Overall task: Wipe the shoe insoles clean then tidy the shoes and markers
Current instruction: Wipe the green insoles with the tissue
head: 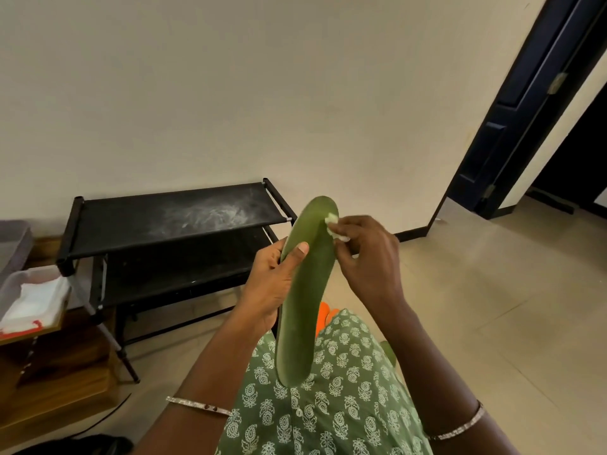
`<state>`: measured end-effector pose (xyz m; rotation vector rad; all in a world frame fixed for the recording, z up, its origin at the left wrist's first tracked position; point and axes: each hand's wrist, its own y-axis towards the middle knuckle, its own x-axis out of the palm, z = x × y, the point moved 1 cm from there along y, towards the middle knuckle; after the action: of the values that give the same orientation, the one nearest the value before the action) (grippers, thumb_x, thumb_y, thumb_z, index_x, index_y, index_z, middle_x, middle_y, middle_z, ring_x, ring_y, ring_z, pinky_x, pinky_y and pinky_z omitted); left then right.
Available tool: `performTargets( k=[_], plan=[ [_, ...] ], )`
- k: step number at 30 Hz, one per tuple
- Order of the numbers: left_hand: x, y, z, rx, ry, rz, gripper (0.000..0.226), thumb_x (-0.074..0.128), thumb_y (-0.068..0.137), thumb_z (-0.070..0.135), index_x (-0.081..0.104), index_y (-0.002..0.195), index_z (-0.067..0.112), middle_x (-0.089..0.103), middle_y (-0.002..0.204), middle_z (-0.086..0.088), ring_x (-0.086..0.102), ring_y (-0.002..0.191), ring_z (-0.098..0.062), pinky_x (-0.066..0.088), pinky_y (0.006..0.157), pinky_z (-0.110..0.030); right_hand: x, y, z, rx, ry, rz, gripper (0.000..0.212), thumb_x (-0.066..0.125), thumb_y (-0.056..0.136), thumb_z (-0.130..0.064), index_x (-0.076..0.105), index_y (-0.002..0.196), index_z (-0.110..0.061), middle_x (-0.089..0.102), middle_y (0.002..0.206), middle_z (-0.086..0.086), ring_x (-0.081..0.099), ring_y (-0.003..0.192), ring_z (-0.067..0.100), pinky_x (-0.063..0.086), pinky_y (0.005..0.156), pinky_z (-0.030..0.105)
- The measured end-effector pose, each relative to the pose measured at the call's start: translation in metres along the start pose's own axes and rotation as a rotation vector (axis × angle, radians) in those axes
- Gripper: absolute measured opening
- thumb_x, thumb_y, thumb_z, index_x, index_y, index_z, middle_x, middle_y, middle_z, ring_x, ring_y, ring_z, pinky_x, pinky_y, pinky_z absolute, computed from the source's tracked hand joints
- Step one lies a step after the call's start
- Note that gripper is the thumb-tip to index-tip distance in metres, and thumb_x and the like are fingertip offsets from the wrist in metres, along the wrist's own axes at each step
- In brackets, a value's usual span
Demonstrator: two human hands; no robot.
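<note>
Green insole stands upright at frame center — prob light & bendy, so my left hand grips its middle, thumb on front, while my right hand pinches a white wipe at its top edge.

We see the room in soft, even light, bright enough for colours to read plainly; we cannot tell its source. The cream wall dulls toward the upper left corner. Shadows are faint and blurred at the edges, though the lower shelves of the black shoe rack sink almost to black, as does the doorway on the right. The tiled floor carries a mild sheen without glare. The wide lens bows and tilts the dark door near the edge. The right hand and its white wipe look slightly smeared; the green insole is sharper.
</note>
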<state>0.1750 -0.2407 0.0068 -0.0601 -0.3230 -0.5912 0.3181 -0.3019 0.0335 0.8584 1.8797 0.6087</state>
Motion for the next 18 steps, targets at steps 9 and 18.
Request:
performTargets(
  k=[9, 18],
  plan=[
    [0.005, 0.001, -0.005, 0.005, 0.005, 0.038, 0.019, 0.059, 0.1, 0.019, 0.072, 0.113, 0.013, 0.077, 0.1, -0.007, 0.073, 0.092, -0.019, 0.058, 0.077, -0.027, -0.006, -0.014, -0.004, -0.013, -0.02, -0.065, 0.014, 0.074, 0.081, -0.007, 0.078, 0.092, -0.014, 0.071, 0.086, -0.002, 0.064, 0.074, 0.013, 0.057, 0.066, 0.036],
    [0.001, 0.003, -0.002, 0.04, -0.041, 0.081, 0.018, 0.059, 0.1, 0.015, 0.071, 0.11, 0.009, 0.077, 0.094, -0.008, 0.072, 0.084, -0.017, 0.058, 0.072, -0.025, -0.004, -0.022, -0.014, -0.024, 0.045, -0.14, 0.016, 0.071, 0.086, -0.01, 0.078, 0.1, -0.016, 0.071, 0.093, -0.003, 0.064, 0.079, 0.007, 0.056, 0.069, 0.025]
  ],
)
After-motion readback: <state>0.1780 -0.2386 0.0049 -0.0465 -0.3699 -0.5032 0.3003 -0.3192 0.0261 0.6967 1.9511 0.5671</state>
